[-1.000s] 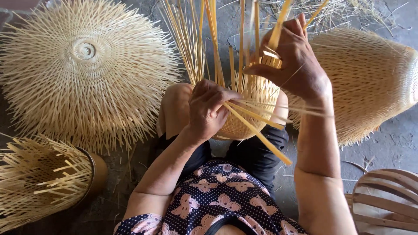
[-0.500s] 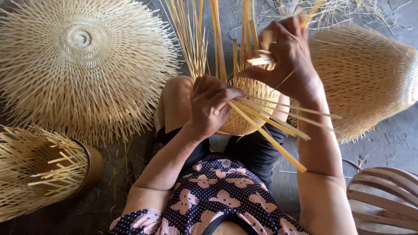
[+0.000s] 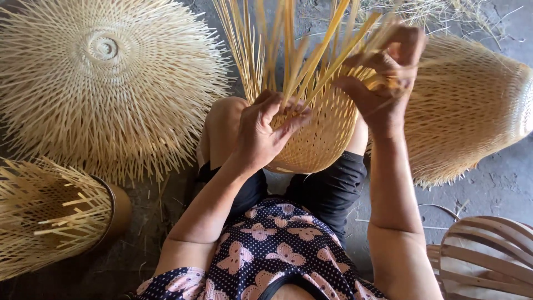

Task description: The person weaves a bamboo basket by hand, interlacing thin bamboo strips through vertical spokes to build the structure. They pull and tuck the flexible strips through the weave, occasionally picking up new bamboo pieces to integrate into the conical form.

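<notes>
basket-weaving workshop (floor-level): bamboo baskets (image 3: pixel 105 78) all round

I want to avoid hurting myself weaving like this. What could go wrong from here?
The loose strips stand up toward the face, so a flick could poke an eye. The right hand bends several strips sharply; one might snap or splinter. The half-woven basket rests only on the knees, so it may slip from the left hand.

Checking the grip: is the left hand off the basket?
No, the left hand presses on the rim of the basket between the knees, fingers among its upright strips.
</notes>
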